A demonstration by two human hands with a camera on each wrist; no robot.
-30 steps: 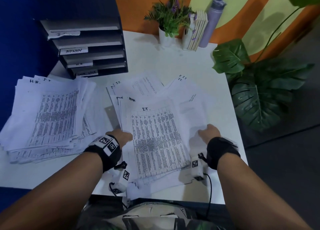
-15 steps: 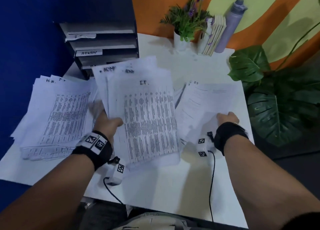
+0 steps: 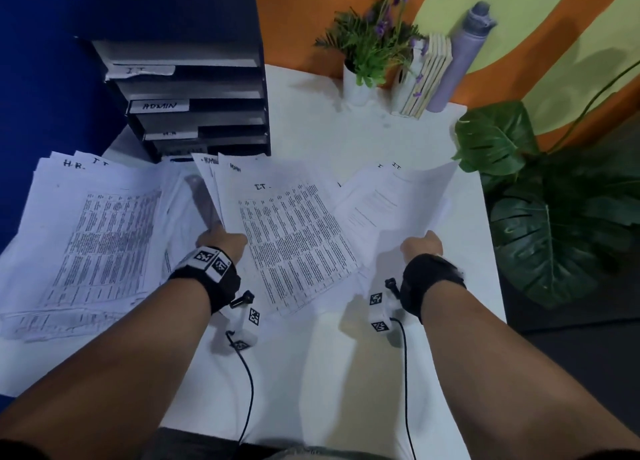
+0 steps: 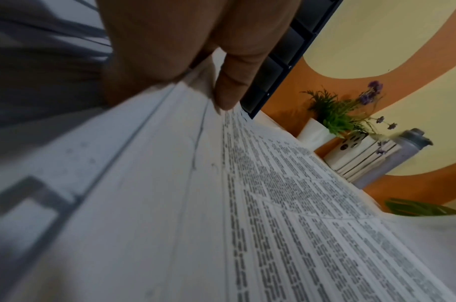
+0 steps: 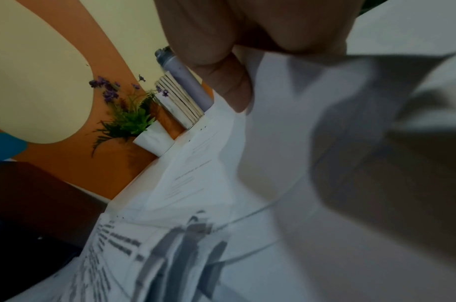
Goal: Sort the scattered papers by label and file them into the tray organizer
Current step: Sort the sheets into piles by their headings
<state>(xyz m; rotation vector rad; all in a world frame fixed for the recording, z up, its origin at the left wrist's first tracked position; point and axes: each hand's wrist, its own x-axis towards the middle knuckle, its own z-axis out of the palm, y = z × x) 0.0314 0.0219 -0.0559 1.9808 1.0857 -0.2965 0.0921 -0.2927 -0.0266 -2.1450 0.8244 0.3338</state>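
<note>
Papers headed IT (image 3: 291, 237) are gripped by the left hand (image 3: 221, 243) and plainer sheets (image 3: 398, 199) by the right hand (image 3: 420, 246), fingers closed, probably for sorting toward the tray organizer (image 3: 194, 92).

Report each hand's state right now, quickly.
Left hand: grips the stack topped by the IT sheet.
Right hand: pinches a few lightly printed sheets.

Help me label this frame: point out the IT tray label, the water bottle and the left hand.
IT tray label (image 3: 140, 70), head view, middle of the strip.
Water bottle (image 3: 460, 61), head view, mid-body.
Left hand (image 3: 221, 241), head view, back of hand.
</note>
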